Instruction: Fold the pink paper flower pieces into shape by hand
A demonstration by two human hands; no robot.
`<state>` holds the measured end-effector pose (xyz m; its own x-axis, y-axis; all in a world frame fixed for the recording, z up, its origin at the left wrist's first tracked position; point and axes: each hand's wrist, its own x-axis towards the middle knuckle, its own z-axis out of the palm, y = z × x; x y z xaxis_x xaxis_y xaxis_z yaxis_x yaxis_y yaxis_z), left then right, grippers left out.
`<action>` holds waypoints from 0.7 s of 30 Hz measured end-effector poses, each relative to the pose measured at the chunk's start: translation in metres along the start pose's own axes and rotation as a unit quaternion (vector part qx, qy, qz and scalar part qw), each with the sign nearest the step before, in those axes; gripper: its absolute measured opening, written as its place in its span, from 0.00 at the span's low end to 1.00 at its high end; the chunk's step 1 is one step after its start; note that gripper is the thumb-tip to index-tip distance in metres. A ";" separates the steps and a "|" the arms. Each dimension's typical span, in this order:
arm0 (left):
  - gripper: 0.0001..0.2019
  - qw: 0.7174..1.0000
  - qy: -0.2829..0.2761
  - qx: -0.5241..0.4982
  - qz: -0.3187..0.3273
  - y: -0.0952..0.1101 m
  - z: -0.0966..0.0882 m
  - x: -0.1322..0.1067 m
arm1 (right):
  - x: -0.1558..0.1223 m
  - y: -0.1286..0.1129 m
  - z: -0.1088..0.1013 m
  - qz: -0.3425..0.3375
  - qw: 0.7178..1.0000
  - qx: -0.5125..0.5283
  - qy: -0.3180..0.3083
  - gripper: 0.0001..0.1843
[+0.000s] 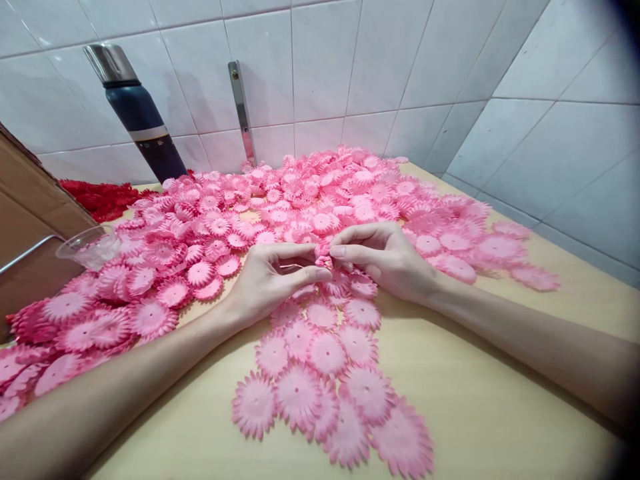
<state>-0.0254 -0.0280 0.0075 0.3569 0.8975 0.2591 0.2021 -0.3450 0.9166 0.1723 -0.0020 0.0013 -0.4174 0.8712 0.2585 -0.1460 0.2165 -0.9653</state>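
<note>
Between my two hands is a small bunched pink fabric flower, pinched from both sides above the table. My left hand holds its left side between thumb and fingertips. On the other side, the thumb and forefinger of my right hand grip its upper right edge. Below them, flat pink petal discs with scalloped edges and small centre holes lie overlapping on the table. How the held piece is folded is partly hidden by my fingers.
A large heap of pink petal discs spreads across the pale table. At the left are a cardboard box, a clear plastic cup, red petals and a dark blue bottle. Behind, a metal strip stands against the tiled wall.
</note>
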 end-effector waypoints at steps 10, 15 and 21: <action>0.10 1.000 0.000 -0.016 -0.001 0.000 0.000 0.000 | 0.001 0.000 -0.001 0.008 1.000 0.017 -0.009 0.02; 0.08 1.000 0.000 -0.019 0.004 0.000 0.001 0.001 | 0.001 0.000 -0.001 0.016 0.999 0.022 -0.017 0.03; 0.09 0.999 0.004 -0.031 0.010 0.003 0.001 0.001 | 0.002 -0.001 0.000 0.022 1.000 0.017 -0.011 0.01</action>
<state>-0.0234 -0.0285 0.0098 0.3530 0.8928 0.2799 0.1374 -0.3454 0.9283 0.1720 -0.0007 0.0030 -0.4429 0.8700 0.2167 -0.1567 0.1628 -0.9741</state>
